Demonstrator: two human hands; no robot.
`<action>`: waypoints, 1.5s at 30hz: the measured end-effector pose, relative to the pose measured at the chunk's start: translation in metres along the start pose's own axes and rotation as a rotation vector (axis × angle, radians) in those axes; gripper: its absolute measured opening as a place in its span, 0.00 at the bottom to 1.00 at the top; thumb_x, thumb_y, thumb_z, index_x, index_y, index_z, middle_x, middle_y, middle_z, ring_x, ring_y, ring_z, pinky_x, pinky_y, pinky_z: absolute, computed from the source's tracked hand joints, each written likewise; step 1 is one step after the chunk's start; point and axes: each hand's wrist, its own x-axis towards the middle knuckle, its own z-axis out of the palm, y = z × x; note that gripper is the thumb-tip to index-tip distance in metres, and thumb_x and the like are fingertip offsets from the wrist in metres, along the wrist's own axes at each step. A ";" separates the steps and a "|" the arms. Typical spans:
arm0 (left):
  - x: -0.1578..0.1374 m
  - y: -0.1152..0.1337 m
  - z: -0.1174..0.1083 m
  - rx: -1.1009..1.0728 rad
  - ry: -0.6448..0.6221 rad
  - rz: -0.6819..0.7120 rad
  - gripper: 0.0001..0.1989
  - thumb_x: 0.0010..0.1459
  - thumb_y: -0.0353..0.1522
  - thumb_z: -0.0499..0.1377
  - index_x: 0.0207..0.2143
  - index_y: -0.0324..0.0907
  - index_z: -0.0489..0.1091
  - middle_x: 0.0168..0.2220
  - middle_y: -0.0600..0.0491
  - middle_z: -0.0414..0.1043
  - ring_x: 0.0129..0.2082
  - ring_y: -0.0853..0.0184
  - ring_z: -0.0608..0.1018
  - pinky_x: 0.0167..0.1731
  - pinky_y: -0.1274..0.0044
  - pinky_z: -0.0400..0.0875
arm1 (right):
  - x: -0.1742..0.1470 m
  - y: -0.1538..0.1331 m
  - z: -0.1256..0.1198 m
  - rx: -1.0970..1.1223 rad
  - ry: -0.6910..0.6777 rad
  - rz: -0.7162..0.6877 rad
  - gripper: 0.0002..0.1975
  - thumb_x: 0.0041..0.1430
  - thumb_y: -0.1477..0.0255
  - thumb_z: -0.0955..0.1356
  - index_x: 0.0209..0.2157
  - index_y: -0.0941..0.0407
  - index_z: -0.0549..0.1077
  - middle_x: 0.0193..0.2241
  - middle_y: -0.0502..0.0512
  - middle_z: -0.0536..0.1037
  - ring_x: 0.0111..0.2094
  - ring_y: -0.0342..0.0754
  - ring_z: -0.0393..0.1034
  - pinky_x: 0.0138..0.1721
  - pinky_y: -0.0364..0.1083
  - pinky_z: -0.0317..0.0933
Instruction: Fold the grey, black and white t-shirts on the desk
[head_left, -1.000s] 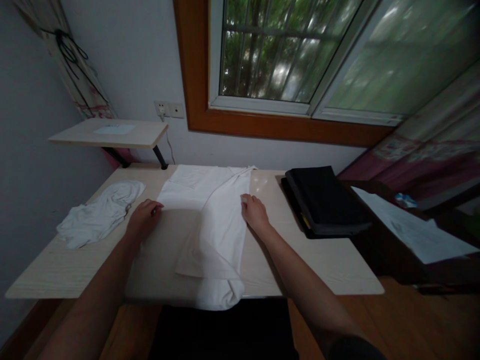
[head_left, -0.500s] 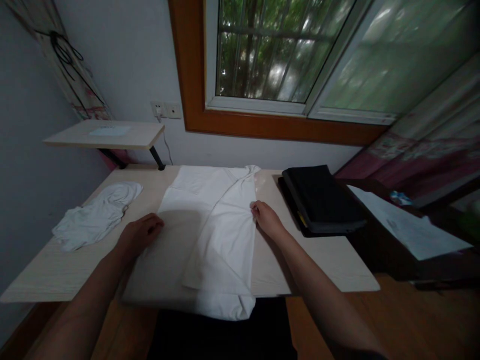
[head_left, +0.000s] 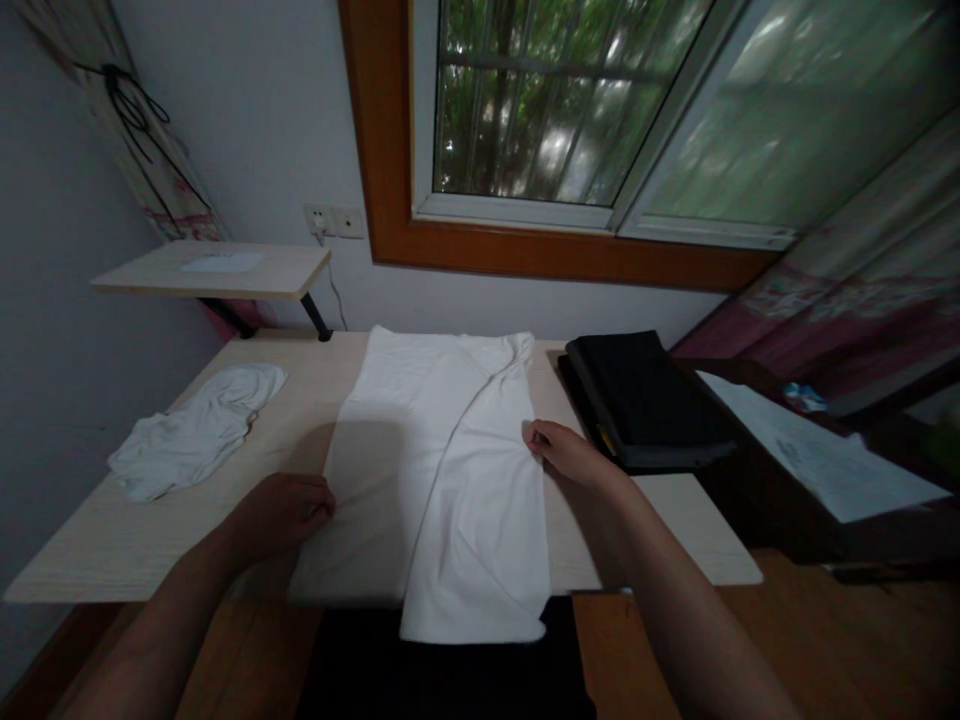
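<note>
A white shirt lies partly folded across the middle of the table, one layer laid slantwise over its right half. Its near end hangs over the table's front edge. My left hand is closed at the shirt's left edge, thumb and fingers together on the cloth. At the right edge, my right hand pinches the fabric between thumb and fingers, a little farther from me than the left. To the left of the shirt lies a crumpled white cloth.
The pale wooden table stands against the wall under a window. A raised shelf is at the back left. Black folders or a bag rest at the right. Beyond them, a paper sheet lies on a dark surface.
The shirt has shifted right and its near end looks straighter and flatter. Both hands have moved nearer to me and a little to the right along its edges.
</note>
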 end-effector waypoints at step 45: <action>0.218 0.120 0.066 -0.886 0.324 0.270 0.22 0.57 0.33 0.62 0.55 0.44 0.72 0.34 0.53 0.68 0.32 0.70 0.71 0.36 0.78 0.69 | 0.190 0.010 -0.039 1.014 0.809 0.369 0.26 0.41 0.78 0.68 0.46 0.61 0.79 0.21 0.46 0.75 0.21 0.40 0.67 0.23 0.38 0.64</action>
